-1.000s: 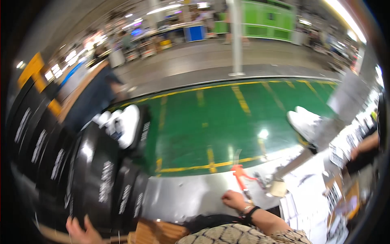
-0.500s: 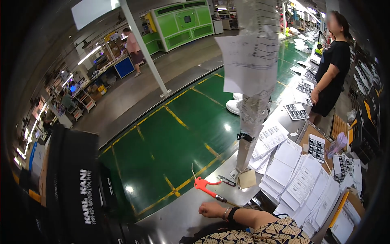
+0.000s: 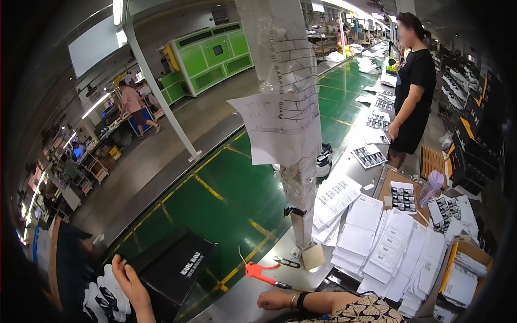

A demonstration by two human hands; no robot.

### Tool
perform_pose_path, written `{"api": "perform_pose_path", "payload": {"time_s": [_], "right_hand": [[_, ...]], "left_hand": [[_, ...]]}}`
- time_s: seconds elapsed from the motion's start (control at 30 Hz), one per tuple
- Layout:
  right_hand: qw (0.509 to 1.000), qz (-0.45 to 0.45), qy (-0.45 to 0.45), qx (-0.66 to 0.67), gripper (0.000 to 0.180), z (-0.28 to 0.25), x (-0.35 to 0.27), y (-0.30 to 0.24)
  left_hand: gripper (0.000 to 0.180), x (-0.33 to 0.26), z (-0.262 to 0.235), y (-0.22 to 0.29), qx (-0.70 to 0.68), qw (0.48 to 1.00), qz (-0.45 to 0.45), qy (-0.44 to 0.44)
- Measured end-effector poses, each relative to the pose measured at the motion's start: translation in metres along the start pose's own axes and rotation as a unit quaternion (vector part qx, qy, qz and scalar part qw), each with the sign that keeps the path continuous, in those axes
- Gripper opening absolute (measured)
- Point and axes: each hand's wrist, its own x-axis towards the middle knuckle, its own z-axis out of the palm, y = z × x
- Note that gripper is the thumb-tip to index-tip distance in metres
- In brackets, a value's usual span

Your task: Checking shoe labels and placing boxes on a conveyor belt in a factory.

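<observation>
My left hand [image 3: 132, 282] is at the lower left, fingers stretched and slightly apart, with nothing in it. Right beside it are white sneakers [image 3: 114, 285] with dark parts; whether the fingers touch them I cannot tell. A black shoe box [image 3: 175, 264] with white lettering lies tilted on the green conveyor belt, just right of that hand. My right hand [image 3: 274, 300] rests on the metal edge with its fingers curled in, and no object shows in it. Just beyond it lie a red air blow gun [image 3: 261, 272] and small black thread snips [image 3: 287, 262].
A taped post [image 3: 301, 188] with a paper sheet [image 3: 280, 129] rises ahead. Stacks of printed white sheets [image 3: 371, 242] and a carton of papers [image 3: 460, 269] fill the right side. A person in black [image 3: 414, 91] stands along the belt. More sneakers [image 3: 369, 65] sit far down it.
The black shoe box, earlier large and close at the left, now lies lower on the belt. My left hand has come into view beside the sneakers. My right hand stays on the metal edge.
</observation>
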Motion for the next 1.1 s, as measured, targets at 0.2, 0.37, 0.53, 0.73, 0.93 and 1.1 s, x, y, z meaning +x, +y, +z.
{"api": "perform_pose_path", "payload": {"time_s": [0.2, 0.37, 0.53, 0.73, 0.93, 1.1], "right_hand": [[0.999, 0.027, -0.028, 0.004, 0.013, -0.012, 0.0, -0.007], [0.995, 0.043, -0.086, -0.026, 0.013, -0.015, 0.004, -0.009], [0.995, 0.028, -0.098, -0.002, 0.019, -0.019, 0.007, -0.004], [0.973, 0.186, -0.091, 0.099, 0.034, -0.119, -0.025, -0.021], [0.912, 0.314, 0.156, 0.212, 0.021, -0.272, -0.088, -0.063], [0.864, 0.357, 0.336, 0.115, 0.019, -0.326, -0.114, -0.025]], "left_hand": [[0.049, 0.008, 0.027, 0.001, 0.079, 0.98, 0.061, -0.171], [0.047, -0.002, 0.042, 0.004, 0.152, 0.942, 0.206, -0.217], [0.049, 0.003, 0.042, -0.006, 0.183, 0.949, 0.187, -0.178], [0.041, 0.012, 0.052, -0.009, 0.222, 0.949, 0.177, -0.136], [0.036, 0.007, 0.063, -0.002, 0.241, 0.942, 0.19, -0.138], [0.037, 0.019, 0.078, -0.002, 0.275, 0.938, 0.166, -0.132]]}}
